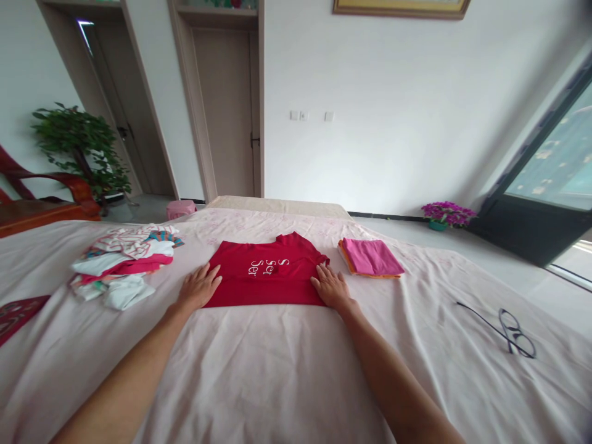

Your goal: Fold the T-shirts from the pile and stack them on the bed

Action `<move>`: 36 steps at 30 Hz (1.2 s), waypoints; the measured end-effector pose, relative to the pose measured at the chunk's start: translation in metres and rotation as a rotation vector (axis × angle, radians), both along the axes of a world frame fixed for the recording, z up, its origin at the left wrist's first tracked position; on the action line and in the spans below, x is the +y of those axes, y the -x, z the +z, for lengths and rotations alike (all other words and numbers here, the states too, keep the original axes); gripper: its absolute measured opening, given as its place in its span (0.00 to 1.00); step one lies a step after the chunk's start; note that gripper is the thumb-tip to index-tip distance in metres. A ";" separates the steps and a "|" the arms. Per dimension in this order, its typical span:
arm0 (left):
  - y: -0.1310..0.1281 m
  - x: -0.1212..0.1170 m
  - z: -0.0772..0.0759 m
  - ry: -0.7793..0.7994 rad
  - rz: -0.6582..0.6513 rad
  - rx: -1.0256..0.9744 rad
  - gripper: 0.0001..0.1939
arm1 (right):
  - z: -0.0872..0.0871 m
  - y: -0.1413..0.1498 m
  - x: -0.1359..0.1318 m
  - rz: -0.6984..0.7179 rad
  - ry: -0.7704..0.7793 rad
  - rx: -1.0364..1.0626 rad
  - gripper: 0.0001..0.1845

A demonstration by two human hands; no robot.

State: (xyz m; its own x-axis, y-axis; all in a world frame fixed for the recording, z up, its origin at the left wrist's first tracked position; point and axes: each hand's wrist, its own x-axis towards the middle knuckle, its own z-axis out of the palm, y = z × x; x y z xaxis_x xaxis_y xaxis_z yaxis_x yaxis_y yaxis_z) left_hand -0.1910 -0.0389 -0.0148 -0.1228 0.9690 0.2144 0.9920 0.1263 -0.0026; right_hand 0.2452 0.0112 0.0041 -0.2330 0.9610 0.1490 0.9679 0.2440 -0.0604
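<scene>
A red T-shirt (263, 290) with white lettering lies folded lengthwise on the pale bedsheet (277, 370), its straight edge toward me. My left hand (200, 287) rests flat on the shirt's left end, fingers stretched out. On the right end, my right hand (332, 285) lies flat as well, its fingertips touching the red cloth. Just right of that hand is a neat stack of folded clothes (372, 257), pink on top with orange beneath. To the left of my left hand sits a loose pile of clothes (124, 262) in white, stripes and red.
Black-framed glasses (513, 333) lie on the sheet at the right. A dark red patterned item (21, 314) is at the left edge. Beyond the bed are a pink stool (180, 208), a wooden chair (69, 197), a leafy plant (78, 142) and purple flowers (446, 213).
</scene>
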 end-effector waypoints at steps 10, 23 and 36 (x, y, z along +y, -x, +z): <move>0.002 0.004 -0.005 0.014 0.008 0.012 0.29 | 0.011 0.003 -0.008 -0.031 0.042 0.007 0.36; 0.007 0.007 -0.013 -0.009 -0.010 0.043 0.30 | 0.014 0.004 -0.009 -0.066 0.075 0.019 0.38; 0.005 0.006 -0.012 -0.019 -0.007 0.042 0.30 | 0.017 0.007 -0.011 -0.093 0.077 0.013 0.36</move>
State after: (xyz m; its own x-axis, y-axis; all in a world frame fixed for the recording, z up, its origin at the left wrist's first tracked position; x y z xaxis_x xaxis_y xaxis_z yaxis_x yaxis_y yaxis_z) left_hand -0.1958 -0.0333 -0.0271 -0.1062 0.9654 0.2380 0.9920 0.1194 -0.0415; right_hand 0.2384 -0.0002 0.0214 -0.1408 0.9871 0.0760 0.9851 0.1473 -0.0884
